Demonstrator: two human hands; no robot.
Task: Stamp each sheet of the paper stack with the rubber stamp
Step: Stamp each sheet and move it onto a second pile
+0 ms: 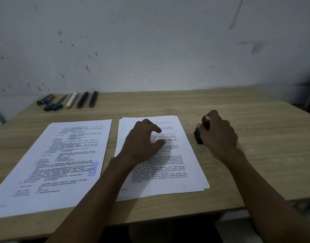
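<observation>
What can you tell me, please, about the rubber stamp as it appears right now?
The rubber stamp has a rounded, glossy red handle with a pale patch on top and a black rectangular base. It stands on the wooden table, just right of the unstamped paper stack, apart from its edge. The right hand is closed over it from the right, fingers wrapped round the handle and hiding most of it. Its printing face is hidden, pressed down toward the tabletop.

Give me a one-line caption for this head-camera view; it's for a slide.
Right hand presses red-handled rubber stamp onto black ink pad; left hand hovers over unstamped white paper stack.
</observation>
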